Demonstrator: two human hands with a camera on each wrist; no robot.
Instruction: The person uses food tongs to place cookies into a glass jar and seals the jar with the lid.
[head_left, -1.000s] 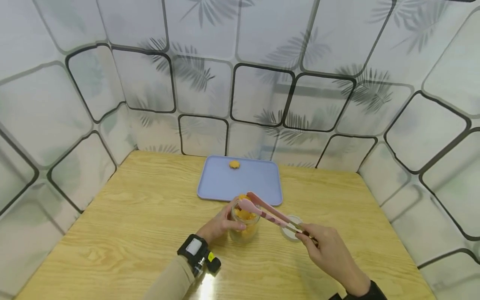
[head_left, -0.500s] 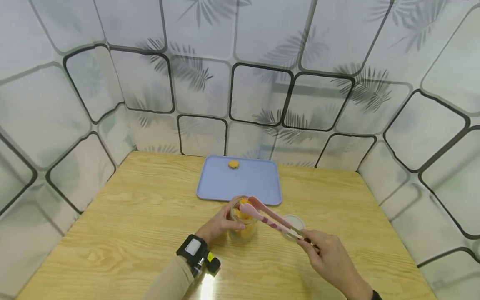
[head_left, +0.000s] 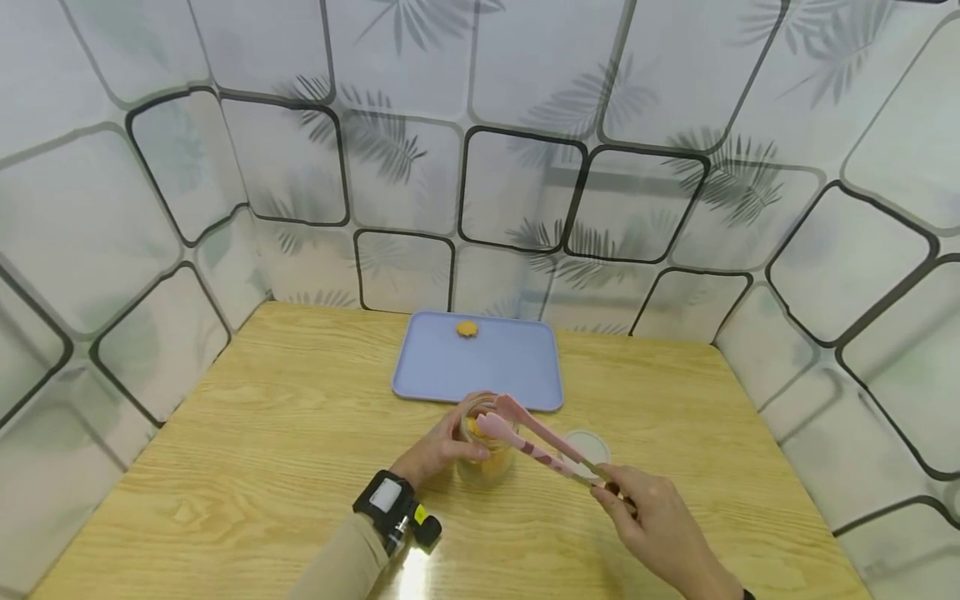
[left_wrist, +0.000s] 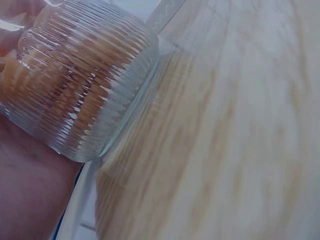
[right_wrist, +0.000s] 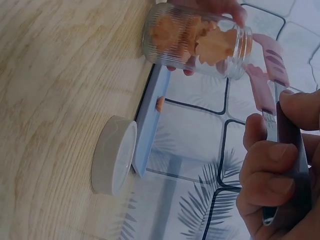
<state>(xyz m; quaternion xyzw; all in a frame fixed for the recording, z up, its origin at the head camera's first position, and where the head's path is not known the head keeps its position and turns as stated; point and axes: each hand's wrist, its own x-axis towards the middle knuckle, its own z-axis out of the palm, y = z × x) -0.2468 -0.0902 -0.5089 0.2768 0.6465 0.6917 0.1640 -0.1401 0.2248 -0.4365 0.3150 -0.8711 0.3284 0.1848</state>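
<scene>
My left hand (head_left: pixel 441 450) grips a ribbed glass jar (head_left: pixel 487 457) standing on the wooden table; the left wrist view shows the jar (left_wrist: pixel 80 85) close up against the palm. Orange flower-shaped cookies fill the jar (right_wrist: pixel 195 40). Pink tongs (head_left: pixel 528 433) are pinched by their handle end in my right hand (head_left: pixel 611 490), with the tips over the jar's mouth. In the right wrist view the tongs (right_wrist: pixel 265 75) have their tips slightly apart with nothing between them, and my right hand (right_wrist: pixel 277 170) has its fingers curled round the handle.
Behind the jar lies a blue tray (head_left: pixel 517 375) carrying one orange cookie (head_left: pixel 467 329) at its far edge. A white lid (head_left: pixel 592 446) rests on the table right of the jar, also seen as the lid (right_wrist: pixel 115 162). Patterned panels wall in three sides.
The tong tips have sunk a little toward the jar's mouth. The orange piece seen at the rim earlier now sits lower in the jar. My left hand has stayed put.
</scene>
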